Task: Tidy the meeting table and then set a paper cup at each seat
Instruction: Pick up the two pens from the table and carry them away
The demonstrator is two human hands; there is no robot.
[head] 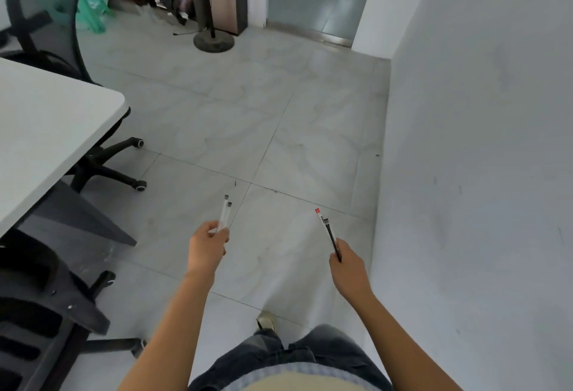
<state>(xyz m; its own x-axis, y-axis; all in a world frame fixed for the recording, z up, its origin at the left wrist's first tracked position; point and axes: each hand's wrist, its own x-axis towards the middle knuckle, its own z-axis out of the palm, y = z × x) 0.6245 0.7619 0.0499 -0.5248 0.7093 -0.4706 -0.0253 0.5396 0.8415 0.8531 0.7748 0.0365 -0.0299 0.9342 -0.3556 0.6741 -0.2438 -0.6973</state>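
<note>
Pens held in both hands, away from the tabletop

Two white pens (224,214) with dark ends lie side by side in the left hand (206,246), pointing up and away over the floor. The right hand (348,266) grips the dark pens (329,232) (two, it seems, one tipped red), tilted up toward the left. The white tabletop (46,130) lies well apart at the left, its rounded corner showing.

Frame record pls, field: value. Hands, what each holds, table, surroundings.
left hand: grips two slim white pens with dark ends, pointing forward
right hand: grips a thin black pen and a red-capped pen together
table: white tabletop with rounded corner, at the left, apart from both hands
seating: black mesh office chair beyond the table corner
paper cups: none in view
ground: grey tiled floor
</note>
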